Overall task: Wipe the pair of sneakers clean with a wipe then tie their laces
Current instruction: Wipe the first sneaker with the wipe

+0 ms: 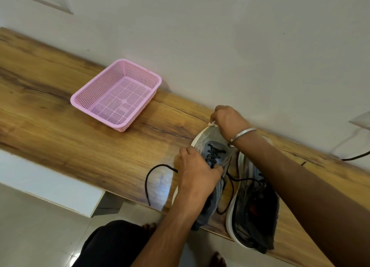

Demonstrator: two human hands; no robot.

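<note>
Two sneakers [212,146] [254,204], one pink basket [116,94], two hands [197,173] [228,118]

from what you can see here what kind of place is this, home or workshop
Most likely a room in a home. A wooden shelf or bench runs along a plain white wall, the floor is pale glossy tile, and a pink plastic basket sits on the wood beside a pair of sneakers.

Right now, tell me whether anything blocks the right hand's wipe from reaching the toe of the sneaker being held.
Nothing visible blocks it. The right hand pinches the wipe right at the toe of the left sneaker, which the left hand grips at the laces.
</note>
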